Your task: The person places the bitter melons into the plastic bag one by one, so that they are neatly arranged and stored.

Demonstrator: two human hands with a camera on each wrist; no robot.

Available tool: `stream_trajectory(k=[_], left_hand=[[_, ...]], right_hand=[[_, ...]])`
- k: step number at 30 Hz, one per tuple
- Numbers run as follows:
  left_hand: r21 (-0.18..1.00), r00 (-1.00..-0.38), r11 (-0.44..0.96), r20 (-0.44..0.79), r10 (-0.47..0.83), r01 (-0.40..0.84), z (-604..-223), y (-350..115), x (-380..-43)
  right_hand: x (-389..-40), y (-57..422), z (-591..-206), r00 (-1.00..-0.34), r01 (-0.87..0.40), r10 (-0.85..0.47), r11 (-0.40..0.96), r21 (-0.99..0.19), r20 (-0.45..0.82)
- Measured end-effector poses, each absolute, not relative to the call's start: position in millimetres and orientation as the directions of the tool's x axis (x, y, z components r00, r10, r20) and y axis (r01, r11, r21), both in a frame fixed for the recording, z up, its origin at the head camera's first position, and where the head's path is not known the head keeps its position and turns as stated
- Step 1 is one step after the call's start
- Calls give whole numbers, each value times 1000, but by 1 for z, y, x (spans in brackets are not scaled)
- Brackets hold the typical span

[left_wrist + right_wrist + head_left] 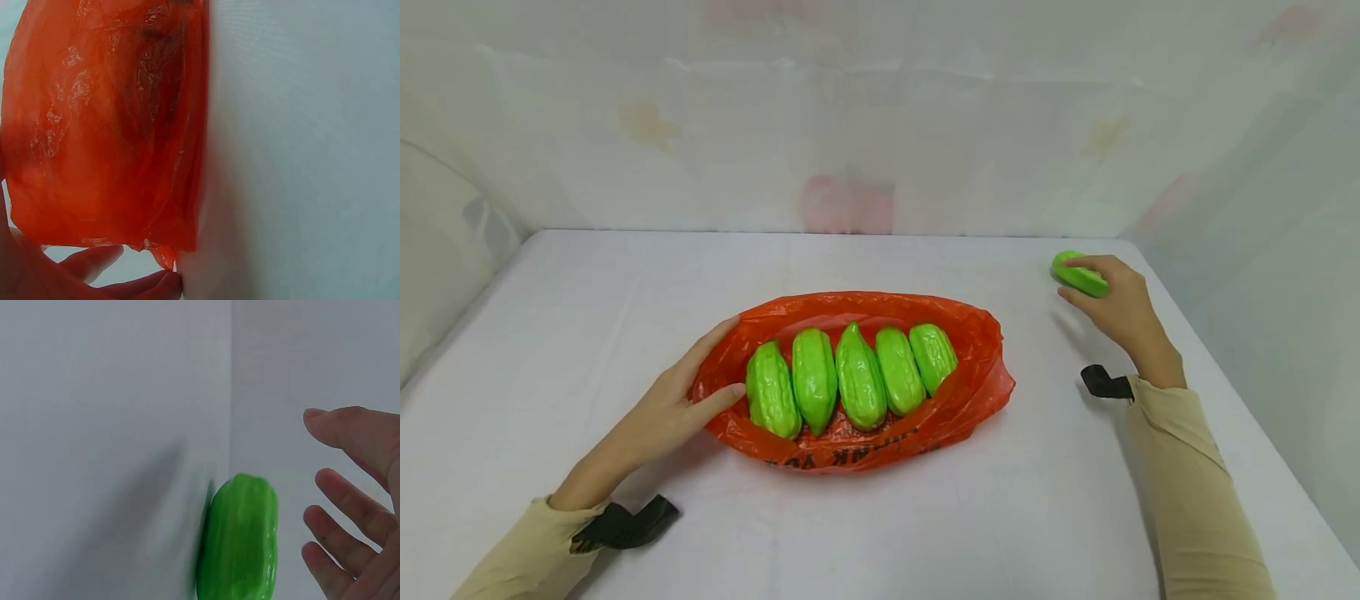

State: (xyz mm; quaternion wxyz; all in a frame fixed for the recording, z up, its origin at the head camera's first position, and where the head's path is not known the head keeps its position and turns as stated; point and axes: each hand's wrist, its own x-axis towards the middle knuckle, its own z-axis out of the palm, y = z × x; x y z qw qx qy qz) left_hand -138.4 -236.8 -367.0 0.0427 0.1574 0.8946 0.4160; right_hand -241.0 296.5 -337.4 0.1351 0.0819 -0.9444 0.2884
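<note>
A red plastic bag (977, 392) lies with its mouth spread wide at the middle of the table. Side by side inside it are several shiny green ribbed gourds (861, 379). My left hand (673, 408) holds the bag's left end, thumb over the near rim beside the leftmost gourd and fingers along the outside. In the left wrist view the bag's red side (100, 137) hides its contents. Another green gourd (240, 537) lies by the table's far right corner. Close above it hovers my right hand (1116, 304), fingers spread, with a gap to the gourd in the right wrist view.
The table (625, 283) has a white cover. Behind it hangs a pale curtain-like sheet (962, 150) with faint prints, and pale sheeting also stands along both sides. A black strap piece (636, 523) sticks out from each sleeve.
</note>
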Motion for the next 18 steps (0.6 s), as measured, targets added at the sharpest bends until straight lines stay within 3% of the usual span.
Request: stream_trajectory(k=[7, 18], left_hand=[[752, -951, 617, 40, 308, 232, -365, -236, -139], [758, -948, 605, 53, 314, 243, -365, -236, -138]], right_hand=[[-258, 315, -341, -940, -259, -111, 847, -465, 321], [-274, 336, -342, -975, -190, -119, 877, -441, 185]])
